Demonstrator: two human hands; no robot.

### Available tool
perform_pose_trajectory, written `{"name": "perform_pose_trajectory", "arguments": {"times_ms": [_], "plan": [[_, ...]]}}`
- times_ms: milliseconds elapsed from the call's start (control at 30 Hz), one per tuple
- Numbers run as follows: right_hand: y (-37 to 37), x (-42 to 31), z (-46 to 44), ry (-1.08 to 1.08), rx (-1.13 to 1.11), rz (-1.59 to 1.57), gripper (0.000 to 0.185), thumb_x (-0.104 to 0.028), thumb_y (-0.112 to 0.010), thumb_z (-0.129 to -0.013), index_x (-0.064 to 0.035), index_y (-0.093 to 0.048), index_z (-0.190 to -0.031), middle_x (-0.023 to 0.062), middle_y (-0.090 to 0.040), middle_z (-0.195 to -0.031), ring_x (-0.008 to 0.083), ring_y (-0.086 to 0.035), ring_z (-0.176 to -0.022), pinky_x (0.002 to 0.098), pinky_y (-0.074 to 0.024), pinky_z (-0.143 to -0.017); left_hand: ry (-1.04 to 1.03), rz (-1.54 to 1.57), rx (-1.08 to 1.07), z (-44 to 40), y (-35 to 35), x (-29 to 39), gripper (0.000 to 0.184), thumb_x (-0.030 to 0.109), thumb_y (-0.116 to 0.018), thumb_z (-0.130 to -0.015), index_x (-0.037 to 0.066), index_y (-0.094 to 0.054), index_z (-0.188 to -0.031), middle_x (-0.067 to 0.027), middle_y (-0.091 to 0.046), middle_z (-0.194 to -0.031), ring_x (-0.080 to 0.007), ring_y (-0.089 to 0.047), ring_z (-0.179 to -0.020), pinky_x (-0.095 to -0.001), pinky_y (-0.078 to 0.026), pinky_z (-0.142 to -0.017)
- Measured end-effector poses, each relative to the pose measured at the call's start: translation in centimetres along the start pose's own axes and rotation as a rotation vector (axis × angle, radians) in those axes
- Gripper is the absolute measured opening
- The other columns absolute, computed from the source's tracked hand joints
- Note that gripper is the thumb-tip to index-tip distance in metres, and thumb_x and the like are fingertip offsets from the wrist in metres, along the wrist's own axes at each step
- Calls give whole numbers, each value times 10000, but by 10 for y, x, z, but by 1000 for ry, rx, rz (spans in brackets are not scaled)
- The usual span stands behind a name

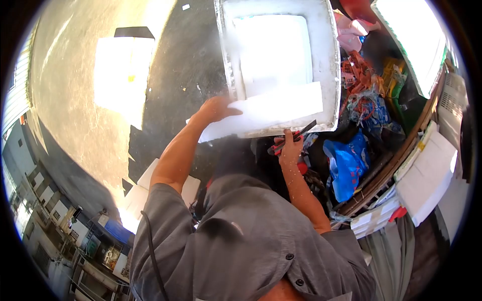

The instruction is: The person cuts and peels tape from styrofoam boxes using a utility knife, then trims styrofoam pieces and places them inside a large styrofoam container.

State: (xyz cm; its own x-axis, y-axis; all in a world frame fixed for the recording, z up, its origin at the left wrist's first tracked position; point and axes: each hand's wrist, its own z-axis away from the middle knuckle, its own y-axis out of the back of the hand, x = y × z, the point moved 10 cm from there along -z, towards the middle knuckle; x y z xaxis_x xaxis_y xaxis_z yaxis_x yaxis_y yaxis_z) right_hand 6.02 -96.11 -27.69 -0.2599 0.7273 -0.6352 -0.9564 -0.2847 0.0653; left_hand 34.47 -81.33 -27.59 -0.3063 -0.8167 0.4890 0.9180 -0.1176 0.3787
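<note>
A long white strip, apparently foam (286, 104), lies slantwise across the near end of a large white foam box (331, 65). My left hand (221, 109) is closed on the strip's left part, the thumb on top and the other fingers mostly hidden. Close to the box's near rim, my right hand (291, 149) is wrapped round a knife with a dark blade (307, 128). Red and black parts show beside the fingers; whether they all belong to the knife is unclear. The blade points up and right, near the rim.
A blue plastic bag (349, 165) and tangled orange packaging (359, 72) lie to the right. Beyond them stand white foam boards (427, 170). A sunlit white box (123, 70) rests on the concrete floor (175, 65) at left, and white pieces (188, 189) lie by my left elbow.
</note>
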Motion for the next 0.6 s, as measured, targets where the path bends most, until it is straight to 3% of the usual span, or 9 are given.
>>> {"name": "perform_pose_trajectory", "arguments": {"times_ms": [67, 167, 300, 333, 433, 567, 600], "plan": [[-6, -16, -13, -13, 50, -174, 206, -138, -658, -939, -30, -498, -1014, 88, -592, -736, 216, -634, -524, 342, -498, -408, 27, -2, -40, 20, -6, 8, 515, 512, -683, -840, 82, -718, -1120, -189, -701, -1099, -365, -648, -1039, -443, -491, -899], [-6, -5, -40, -9, -7, -156, 203, -125, -672, -927, -31, -505, -994, 88, -598, -732, 211, -607, -494, 343, -494, -411, 2, 74, -9, 40, -7, 16, 516, 511, -678, -851, 41, -728, -1056, -199, -718, -992, -382, -665, -958, -452, -500, -842], [-15, 16, -56, -327, -104, -248, 158, -133, -702, -911, -48, -572, -943, 82, -622, -746, 214, -612, -537, 379, -515, -479, 5, 451, 29, 60, -15, 21, 412, 387, -713, -858, 9, -721, -1020, -181, -716, -891, -261, -685, -769, -390, -524, -726], [-19, 20, -62, -320, -72, -211, 149, -151, -693, -922, -45, -596, -958, 78, -639, -765, 224, -630, -593, 396, -527, -522, -17, 429, 53, 61, -14, 24, 338, 286, -706, -876, -14, -706, -1032, -126, -713, -829, -169, -658, -712, -342, -528, -675], [-35, 35, -105, -426, -18, -407, 163, -158, -690, -927, -30, -598, -970, 77, -650, -792, 232, -636, -622, 396, -530, -538, 108, 916, 197, 61, -20, -5, 292, 228, -670, -915, -27, -689, -1055, -72, -705, -819, -129, -651, -734, -313, -534, -677], [-51, 17, -167, -42, -34, -206, 224, -108, -678, -919, 1, -521, -1035, 110, -627, -830, 247, -635, -552, 379, -539, -470, 68, 1061, 194, 53, -22, -20, 267, 186, -625, -962, -15, -656, -1136, -42, -697, -892, -105, -644, -760, -286, -540, -689], [-58, 20, -184, -13, 4, -199, 301, -99, -664, -923, 17, -468, -1121, 120, -605, -895, 242, -632, -556, 362, -543, -484, 67, 1118, 156, 47, -31, -21, 289, 195, -630, -964, -13, -641, -1165, -43, -696, -923, -106, -643, -785, -286, -540, -709]]}}
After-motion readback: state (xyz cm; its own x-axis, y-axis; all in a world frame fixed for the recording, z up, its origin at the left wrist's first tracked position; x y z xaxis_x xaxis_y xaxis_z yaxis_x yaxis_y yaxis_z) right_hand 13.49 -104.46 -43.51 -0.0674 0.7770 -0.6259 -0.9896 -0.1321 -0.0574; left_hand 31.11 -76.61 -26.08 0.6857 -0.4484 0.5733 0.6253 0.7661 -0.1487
